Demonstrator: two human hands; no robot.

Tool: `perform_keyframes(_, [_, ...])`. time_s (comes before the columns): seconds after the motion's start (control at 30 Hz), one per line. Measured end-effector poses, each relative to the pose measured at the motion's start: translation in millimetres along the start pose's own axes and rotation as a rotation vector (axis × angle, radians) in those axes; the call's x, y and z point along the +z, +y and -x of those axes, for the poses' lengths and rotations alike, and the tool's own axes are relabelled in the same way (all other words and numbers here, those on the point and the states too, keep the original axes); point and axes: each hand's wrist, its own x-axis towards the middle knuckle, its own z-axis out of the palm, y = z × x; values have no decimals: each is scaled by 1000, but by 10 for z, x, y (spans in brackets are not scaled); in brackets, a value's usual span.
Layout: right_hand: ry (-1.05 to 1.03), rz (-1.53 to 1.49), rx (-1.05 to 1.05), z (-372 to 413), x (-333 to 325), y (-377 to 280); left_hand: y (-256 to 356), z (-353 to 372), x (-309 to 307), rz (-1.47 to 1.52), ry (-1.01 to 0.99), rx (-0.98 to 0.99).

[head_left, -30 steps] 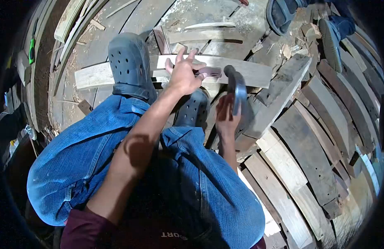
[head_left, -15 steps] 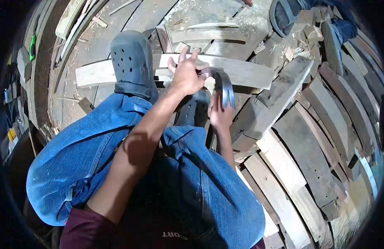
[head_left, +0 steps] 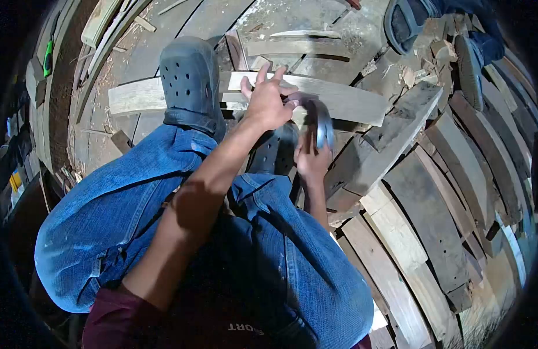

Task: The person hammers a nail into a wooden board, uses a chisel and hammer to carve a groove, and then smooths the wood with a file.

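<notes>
Gripping hand, right: my right hand is closed around the lower end of a curved metal tool.
Bracing hand, left: my left hand lies open, fingers spread, palm pressed flat on the curved wooden plank.
Plank, place: it lies across the plank floor and is pinned under my left clog. My right clog sits just below it.
Plank, axis: its long axis runs left to right across the view and is gently bowed, with both ends dipping toward me.
Plank, handling: I judge it stiff, rough-sawn and fairly heavy, unlikely to slip. It is best held flat from above near the middle, away from the splintery edges.
Tool, axis: it points up and away from me, its top hooking toward the left hand and touching or nearly touching the plank.
Tool, handling: I judge it hard, dense and smooth. It should be taken low on the shank, and I cannot tell whether an edge is sharp.
Surroundings: stacked planks lie at the right, and another person's shoes are at the top right.
</notes>
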Motion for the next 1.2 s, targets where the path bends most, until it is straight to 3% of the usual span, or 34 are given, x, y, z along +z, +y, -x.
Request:
perform_keyframes(0.07, [10,-186,-138,-197,90,585,-21,-19,16,-6,-4,17])
perform_keyframes(0.23, [302,412,-898,-120,-16,523,8,6,8,-5,5,-6])
perform_keyframes(0.3, [272,181,-757,-131,47,562,8,11,21,5,11,-1])
perform_keyframes(0.37, [71,-94,-268,-187,41,527,-19,-47,12,-9,27,17])
perform_keyframes(0.47, [93,-151,-336,-96,-12,243,-28,-28,32,-22,27,13])
perform_keyframes(0.53, [196,-10,-560,-52,25,217,8,2,10,-19,8,-5])
perform_keyframes(0.6, [159,3,-367,-56,13,94,24,-35,3,-16,5,7])
perform_keyframes(0.67, [-5,32,-72,-140,-60,223,6,-5,9,-23,2,2])
perform_keyframes(0.7, [129,11,-352,-97,-20,258,-1,-5,-4,-20,2,19])
perform_keyframes(0.8, [59,0,-350,1,11,295,7,3,4,-31,14,13])
perform_keyframes(0.83, [-64,91,-147,-22,-36,181,19,13,0,-9,25,6])
perform_keyframes(0.9, [44,105,-255,-56,-16,216,35,-40,-19,-19,34,31])
perform_keyframes(0.97, [68,-97,-430,-24,-13,290,6,8,1,-10,18,12])
perform_keyframes(1.07, [24,-314,-251,-14,-17,154,-5,6,15,4,29,5])
perform_keyframes(1.13, [-6,-116,-77,-122,29,192,-4,-18,32,-7,28,18])
perform_keyframes(1.2, [116,71,-444,-81,-49,163,-17,-8,31,-19,41,24])
